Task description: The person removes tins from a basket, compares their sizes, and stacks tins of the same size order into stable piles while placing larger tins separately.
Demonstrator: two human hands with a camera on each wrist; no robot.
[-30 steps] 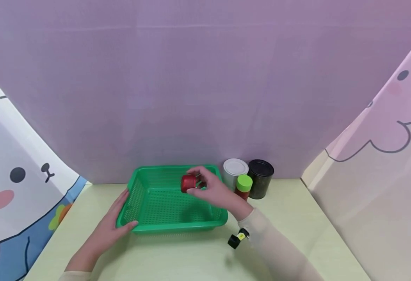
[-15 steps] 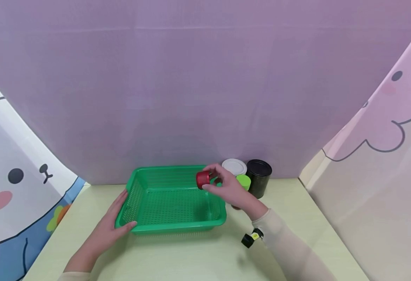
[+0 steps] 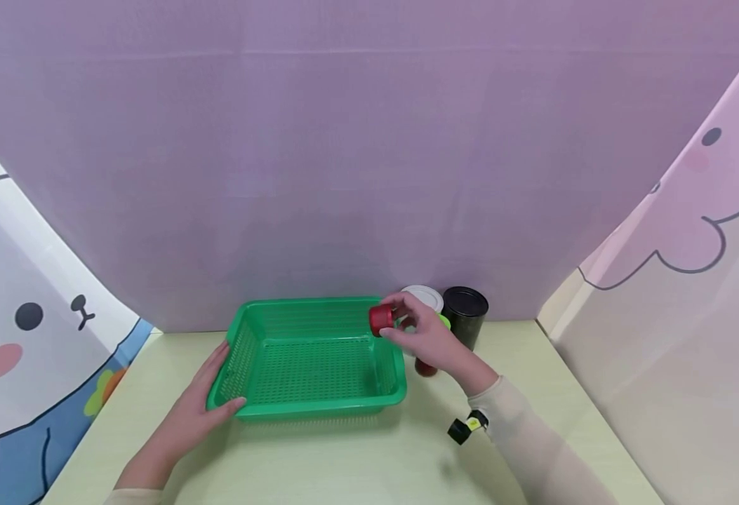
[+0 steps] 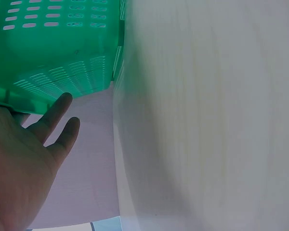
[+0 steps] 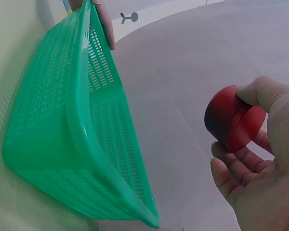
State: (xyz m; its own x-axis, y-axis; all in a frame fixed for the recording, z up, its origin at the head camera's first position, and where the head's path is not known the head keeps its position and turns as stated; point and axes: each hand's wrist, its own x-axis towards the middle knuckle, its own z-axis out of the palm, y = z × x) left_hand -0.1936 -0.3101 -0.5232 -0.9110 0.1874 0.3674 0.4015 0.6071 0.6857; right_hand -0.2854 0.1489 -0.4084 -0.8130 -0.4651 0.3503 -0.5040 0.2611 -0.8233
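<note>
In the head view, a shallow green plastic basket [image 3: 309, 407] with perforated walls sits on the table. My left hand [image 3: 186, 414] grips its left end, thumb over the near corner of the rim; in the left wrist view its fingers [image 4: 58, 115] lie spread against the basket's outside. Above the basket's right end, my right hand [image 3: 429, 337] holds a small red cylinder [image 3: 381, 320] by one end, thumb on top and fingers below. That cylinder [image 5: 231, 118] is tilted in the right wrist view and apart from the basket. Its exact kind is unclear.
Behind my right hand stand a white-lidded can [image 3: 429, 297], a black can [image 3: 465, 308] and a red jar [image 3: 426, 367] with a green lid, partly hidden. A purple cloth [image 3: 318, 175] hangs at the table's back. A small black camera [image 3: 460, 429] sits on my right wrist.
My right hand has moved right with the red cylinder, from over the basket's middle to its right end, and now covers more of the green-lidded jar. My left hand and the basket stay put.
</note>
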